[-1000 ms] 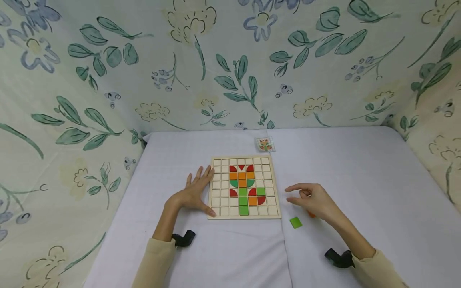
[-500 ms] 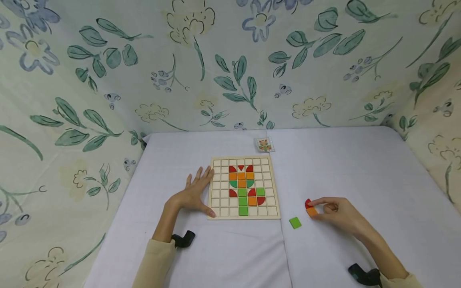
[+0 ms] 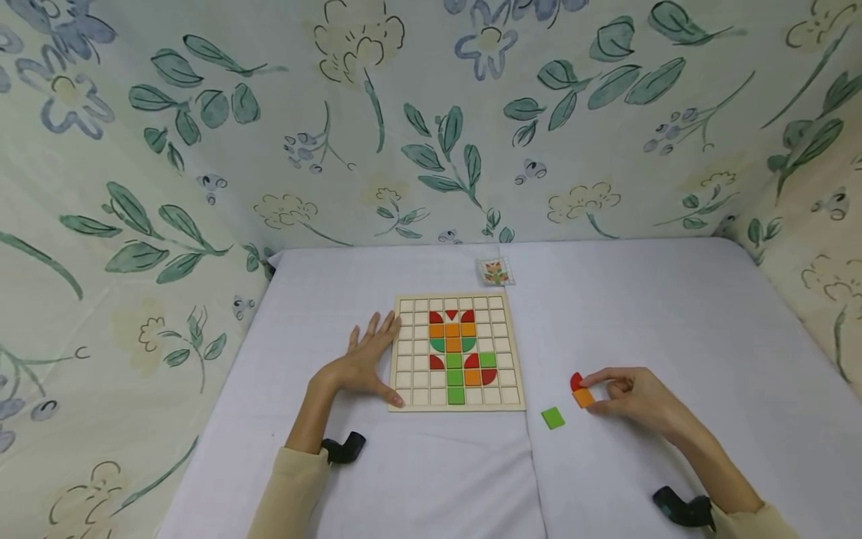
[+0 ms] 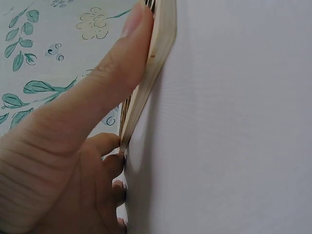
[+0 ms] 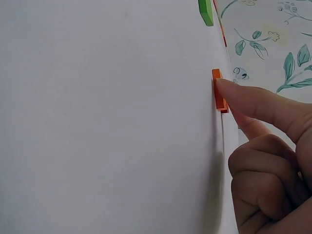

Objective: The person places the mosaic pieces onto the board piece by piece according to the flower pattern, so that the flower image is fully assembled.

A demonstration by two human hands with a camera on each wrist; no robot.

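Observation:
A wooden grid board (image 3: 414,359) lies on the table with red, orange and green pieces set in a flower pattern. My left hand (image 3: 357,367) rests along its left edge, fingers spread, thumb on the near left corner; the left wrist view shows that thumb (image 4: 112,78) against the wooden rim. Right of the board, my right hand (image 3: 636,400) pinches a loose orange square tile (image 3: 583,398) between thumb and index finger. A red curved piece (image 3: 576,381) touches that tile's far side, by the index fingertip. The other right fingers are curled in.
A loose green square tile (image 3: 553,418) lies between the board and the right hand. Behind the board is a small pattern card (image 3: 494,272). A white cloth (image 3: 646,314) covers the table, and a floral curtain (image 3: 431,150) rises behind it.
My right hand has moved right and toward me, from beside the board to the orange tile and red piece, and has stayed there since. My left hand has kept its place.

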